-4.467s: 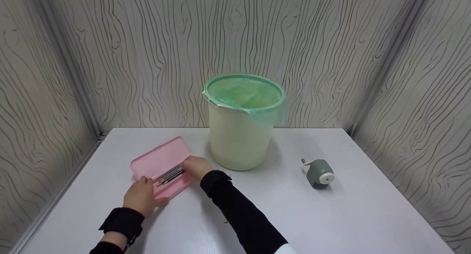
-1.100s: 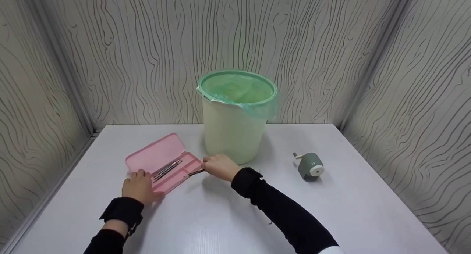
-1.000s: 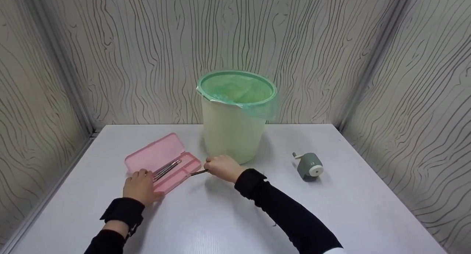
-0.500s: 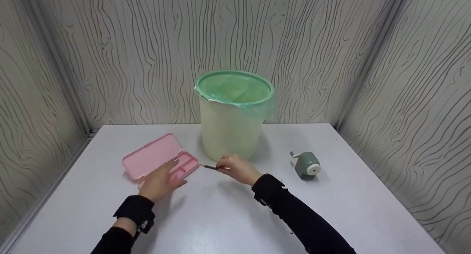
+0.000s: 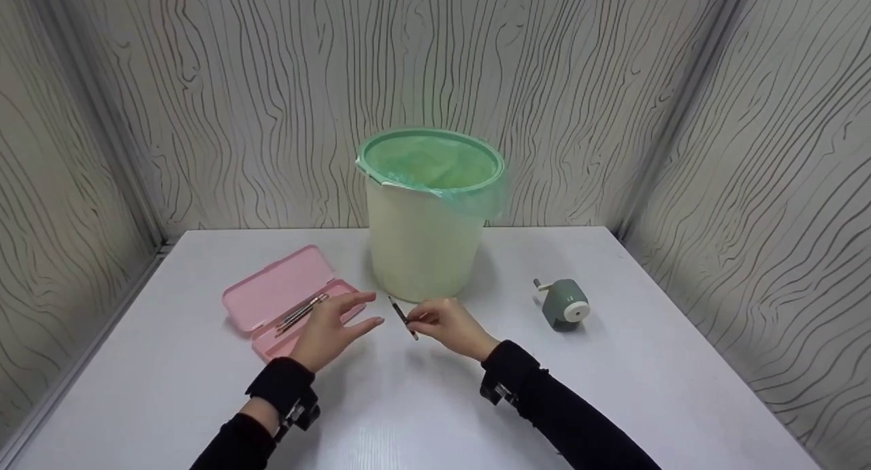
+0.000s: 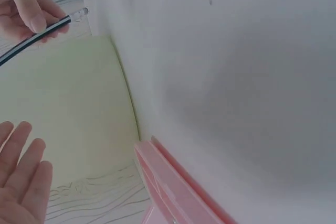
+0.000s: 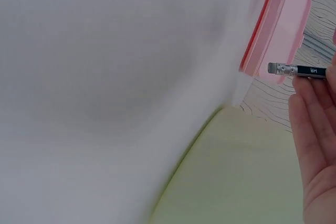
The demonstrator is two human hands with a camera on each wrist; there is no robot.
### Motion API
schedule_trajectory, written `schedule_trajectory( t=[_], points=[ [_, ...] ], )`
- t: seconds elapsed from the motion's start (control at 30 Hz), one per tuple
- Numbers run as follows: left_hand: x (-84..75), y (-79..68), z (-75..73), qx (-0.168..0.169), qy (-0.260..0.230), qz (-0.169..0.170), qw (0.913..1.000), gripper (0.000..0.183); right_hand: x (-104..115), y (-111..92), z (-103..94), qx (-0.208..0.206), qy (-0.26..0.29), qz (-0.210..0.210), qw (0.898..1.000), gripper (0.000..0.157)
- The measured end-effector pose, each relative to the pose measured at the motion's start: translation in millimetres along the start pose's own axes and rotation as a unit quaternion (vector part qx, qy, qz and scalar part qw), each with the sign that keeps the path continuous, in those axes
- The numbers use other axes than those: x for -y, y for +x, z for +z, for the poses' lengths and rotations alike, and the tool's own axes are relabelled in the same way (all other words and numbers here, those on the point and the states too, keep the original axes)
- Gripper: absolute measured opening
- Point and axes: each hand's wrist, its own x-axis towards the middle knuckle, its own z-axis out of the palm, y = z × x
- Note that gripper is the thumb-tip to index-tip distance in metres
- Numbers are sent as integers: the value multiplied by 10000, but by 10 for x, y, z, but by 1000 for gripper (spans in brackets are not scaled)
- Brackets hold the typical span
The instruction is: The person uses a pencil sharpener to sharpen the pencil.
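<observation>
In the head view, my right hand (image 5: 452, 326) pinches a dark striped pencil (image 5: 399, 312) between thumb and fingers, above the table and in front of the bin. A silver ferrule with a grey eraser (image 7: 278, 68) shows at one end in the right wrist view. Just left of it, my left hand (image 5: 330, 332) is held with fingers extended and thumb apart, touching no pencil. Behind that hand lies an open pink pencil case (image 5: 275, 288), partly covered by it. Several pencils (image 5: 299, 313) rest in its long compartment.
A pale green bin (image 5: 422, 245) with a green rim and bag liner stands at the back middle. On the right sits a grey-green crank pencil sharpener (image 5: 566, 304). Wood-patterned panels (image 5: 326, 82) enclose the white table (image 5: 381, 422) at the back and sides.
My right hand has taken a pencil out of the case, moved right and turned it. The left hand has let go of the case and come across towards the pencil.
</observation>
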Motion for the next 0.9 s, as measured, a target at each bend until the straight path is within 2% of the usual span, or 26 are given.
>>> schedule_trajectory(
  t=[0.2,0.3,0.43,0.6,0.9],
  points=[
    [-90,25,104,24,-480,77,9988,32,-11,-47,27,-10,855,288,9959,19],
    [-120,31,139,78,-731,-3,9973,30,-13,-66,40,-25,1068,275,9939,18],
    [-139,29,183,132,-898,-35,9959,25,-21,-76,56,-40,1171,261,9928,18],
    [-142,28,246,177,-906,146,9956,21,-40,-76,69,-47,1186,199,9927,20],
    [-132,22,350,140,-879,124,9960,17,-54,-103,82,-61,1281,129,9917,21]
  ],
)
